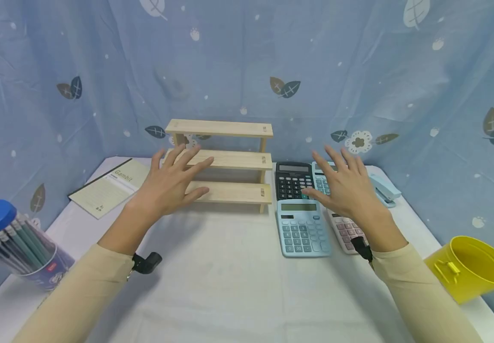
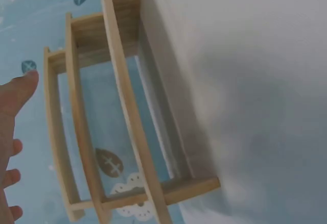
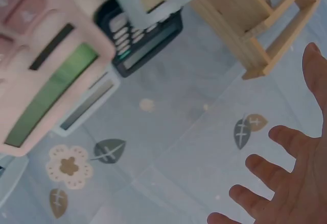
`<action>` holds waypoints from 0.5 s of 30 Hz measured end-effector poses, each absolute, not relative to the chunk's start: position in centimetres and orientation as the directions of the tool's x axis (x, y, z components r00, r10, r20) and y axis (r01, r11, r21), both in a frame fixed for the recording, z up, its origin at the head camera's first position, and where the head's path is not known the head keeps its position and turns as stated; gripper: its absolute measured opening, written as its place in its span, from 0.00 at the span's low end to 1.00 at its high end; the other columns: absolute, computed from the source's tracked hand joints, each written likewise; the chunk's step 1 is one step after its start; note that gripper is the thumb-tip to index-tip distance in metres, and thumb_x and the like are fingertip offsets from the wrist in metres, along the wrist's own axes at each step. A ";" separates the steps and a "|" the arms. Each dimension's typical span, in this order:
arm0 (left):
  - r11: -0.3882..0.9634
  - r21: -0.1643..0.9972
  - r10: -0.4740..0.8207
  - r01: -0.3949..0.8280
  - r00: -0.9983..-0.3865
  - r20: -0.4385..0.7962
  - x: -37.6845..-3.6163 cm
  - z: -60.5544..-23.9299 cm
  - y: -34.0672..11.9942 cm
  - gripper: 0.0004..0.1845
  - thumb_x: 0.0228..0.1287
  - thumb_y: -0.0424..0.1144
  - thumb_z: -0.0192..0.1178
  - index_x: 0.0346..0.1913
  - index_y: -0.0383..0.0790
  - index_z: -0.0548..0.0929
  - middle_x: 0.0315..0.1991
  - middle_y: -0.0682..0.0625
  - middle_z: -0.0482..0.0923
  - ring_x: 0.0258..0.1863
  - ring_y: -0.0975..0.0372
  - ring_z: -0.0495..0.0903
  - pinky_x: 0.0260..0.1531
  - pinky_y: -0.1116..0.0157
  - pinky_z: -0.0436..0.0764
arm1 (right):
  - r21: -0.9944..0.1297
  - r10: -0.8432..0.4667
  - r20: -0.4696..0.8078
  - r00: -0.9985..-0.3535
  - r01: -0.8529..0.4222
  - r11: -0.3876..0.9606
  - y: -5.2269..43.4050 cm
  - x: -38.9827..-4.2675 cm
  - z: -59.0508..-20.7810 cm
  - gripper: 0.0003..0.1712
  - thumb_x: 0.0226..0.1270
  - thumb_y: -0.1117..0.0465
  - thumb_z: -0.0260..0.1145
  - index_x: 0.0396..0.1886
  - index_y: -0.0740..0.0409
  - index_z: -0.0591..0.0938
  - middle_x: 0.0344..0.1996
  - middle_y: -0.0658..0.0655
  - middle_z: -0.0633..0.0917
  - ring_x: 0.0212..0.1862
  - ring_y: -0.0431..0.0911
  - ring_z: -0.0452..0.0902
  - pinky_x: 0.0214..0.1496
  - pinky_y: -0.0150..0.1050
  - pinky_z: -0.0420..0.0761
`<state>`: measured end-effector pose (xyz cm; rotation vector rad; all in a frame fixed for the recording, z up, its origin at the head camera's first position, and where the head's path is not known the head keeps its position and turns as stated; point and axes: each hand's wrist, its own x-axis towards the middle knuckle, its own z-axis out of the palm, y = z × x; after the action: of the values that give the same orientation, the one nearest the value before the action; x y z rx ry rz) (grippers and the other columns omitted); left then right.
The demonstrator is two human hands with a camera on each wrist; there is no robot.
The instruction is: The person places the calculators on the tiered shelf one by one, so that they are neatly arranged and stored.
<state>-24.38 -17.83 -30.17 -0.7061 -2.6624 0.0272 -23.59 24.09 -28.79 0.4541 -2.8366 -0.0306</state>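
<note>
A person's left hand (image 1: 173, 180) hovers with fingers spread and straight, holding nothing, just in front of a three-tier wooden rack (image 1: 225, 162) that stands at the back of a white-covered table (image 1: 230, 286); from the head view the fingertips overlap the rack's middle and lower shelves, though whether they touch the wood cannot be told. The left wrist view shows the thumb (image 2: 18, 92) apart from the rack's slats (image 2: 122, 106), with blue cloth visible between them. The right hand (image 1: 347, 188) is likewise splayed and empty, held above a cluster of four calculators just right of the rack: a black calculator (image 1: 292, 181) at the back, a blue calculator (image 1: 303, 228) in front of it, a pink calculator (image 1: 346, 232) partly hidden under the wrist, and a pale teal calculator (image 1: 321, 177) mostly covered by the fingers. In the right wrist view the fingers (image 3: 286, 183) are fanned wide, clear of the pink calculator (image 3: 46, 71). A light blue stapler (image 1: 385, 189) lies beyond the right hand near the table's far edge. Further out, a notebook (image 1: 109, 188) rests at the left rear, a clear tub of pencils with a blue lid (image 1: 8, 243) leans at the left edge, and a yellow bucket (image 1: 472, 267) sits tilted at the right edge. A blue leaf-printed curtain (image 1: 358, 71) backs the scene.
</note>
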 end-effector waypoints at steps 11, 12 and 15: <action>0.883 -0.057 0.455 0.467 -0.817 0.355 -24.6 -31.7 -19.4 0.36 0.72 0.62 0.59 0.79 0.62 0.63 0.81 0.44 0.55 0.78 0.43 0.54 0.68 0.34 0.55 | 0.016 -0.342 0.290 -0.894 -0.352 0.936 26.8 -22.7 -30.1 0.55 0.67 0.32 0.66 0.83 0.53 0.56 0.80 0.68 0.55 0.78 0.72 0.48 0.74 0.71 0.51; 0.883 -0.051 0.452 0.466 -0.817 0.357 -24.6 -31.8 -19.5 0.36 0.72 0.61 0.59 0.79 0.62 0.64 0.80 0.43 0.56 0.78 0.43 0.54 0.67 0.34 0.56 | 0.007 -0.341 0.289 -0.894 -0.355 0.935 27.1 -22.7 -30.2 0.55 0.67 0.33 0.67 0.83 0.54 0.56 0.80 0.68 0.55 0.78 0.72 0.48 0.74 0.71 0.51; 0.884 -0.029 0.445 0.467 -0.819 0.363 -24.8 -32.1 -19.8 0.35 0.72 0.60 0.60 0.78 0.62 0.65 0.80 0.43 0.57 0.78 0.42 0.55 0.66 0.35 0.57 | -0.032 -0.327 0.276 -0.904 -0.348 0.937 27.7 -22.6 -30.5 0.55 0.67 0.33 0.67 0.83 0.54 0.56 0.80 0.68 0.55 0.77 0.73 0.48 0.73 0.73 0.52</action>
<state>-24.79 -19.80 -32.13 -0.6744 -2.6897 -0.0861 -22.60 27.75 -30.49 0.5015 -2.8256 0.1167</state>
